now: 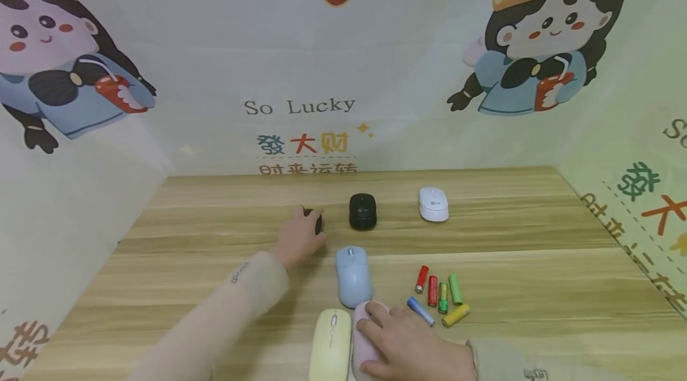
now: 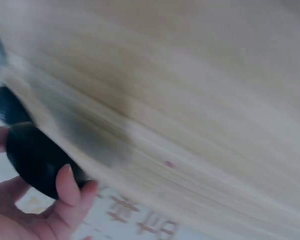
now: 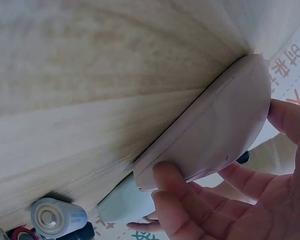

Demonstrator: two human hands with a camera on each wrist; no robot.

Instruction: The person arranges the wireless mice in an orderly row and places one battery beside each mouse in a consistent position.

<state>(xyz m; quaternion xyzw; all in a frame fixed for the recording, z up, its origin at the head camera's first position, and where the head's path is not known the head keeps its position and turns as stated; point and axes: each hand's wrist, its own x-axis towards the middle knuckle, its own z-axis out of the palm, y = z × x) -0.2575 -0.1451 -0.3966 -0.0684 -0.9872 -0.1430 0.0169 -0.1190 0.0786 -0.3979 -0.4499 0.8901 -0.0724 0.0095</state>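
Note:
My left hand (image 1: 302, 238) holds a black computer mouse (image 2: 37, 157) at the back left of the tabletop; in the head view the hand hides most of it. In the left wrist view, fingers and thumb lie around its sides. At the front, my right hand (image 1: 410, 342) grips a pink mouse (image 3: 210, 130) from its right, with fingers on its top and thumb at its near side. A yellow mouse (image 1: 330, 345) lies close along the pink one's left. Just beyond them lies a light blue mouse (image 1: 353, 278).
Another black mouse (image 1: 362, 211) and a white mouse (image 1: 433, 204) stand along the back of the wooden tabletop (image 1: 526, 214). Several small batteries (image 1: 432, 290) lie right of the blue mouse, near my right hand. A printed cloth wall (image 1: 214, 59) encloses the back and sides.

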